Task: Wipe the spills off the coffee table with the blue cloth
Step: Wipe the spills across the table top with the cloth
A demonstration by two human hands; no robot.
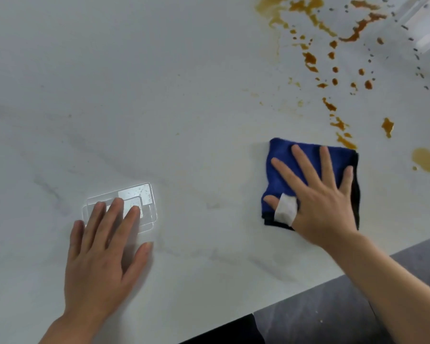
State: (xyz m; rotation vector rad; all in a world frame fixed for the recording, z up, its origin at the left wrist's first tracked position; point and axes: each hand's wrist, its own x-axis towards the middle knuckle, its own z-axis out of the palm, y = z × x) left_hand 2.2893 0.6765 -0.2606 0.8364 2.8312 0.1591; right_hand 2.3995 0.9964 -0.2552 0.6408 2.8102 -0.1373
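**A:** White marble-look table (pixel 159 95), grey veins, near edge runs along bottom right. Dark grey floor (pixel 333 319) past it. Where's the cloth?

**B:** Cloth (pixel 291 165) is blue, folded to a rough square, flat on the table right of centre, near the front edge. Darker edge shows along its right and bottom sides.

**A:** Right hand?

**B:** Right hand (pixel 318 202) lies palm down on the cloth, fingers straight and spread, pressing flat. No pinch, no curl. White wrap (pixel 286 211) around the thumb.

**A:** Spills?

**B:** Spills (pixel 333 43) are orange-brown: pools, streaks and drops across the top right, trailing down toward the cloth. Nearest streak (pixel 345 141) sits just beside the cloth's far right corner. Paler puddle (pixel 424 160) off to the right, apart from the cloth. Small dark specks further right.

**A:** Left hand?

**B:** Left hand (pixel 102 252) is flat on the table at lower left, well apart from the cloth. Fingers straight, slightly fanned, holding nothing. Fingertips overlap a bright rectangular reflection (pixel 134 197) on the tabletop.

**A:** Top right corner?

**B:** Pale blurred shape at the frame edge. Cannot tell what it is.
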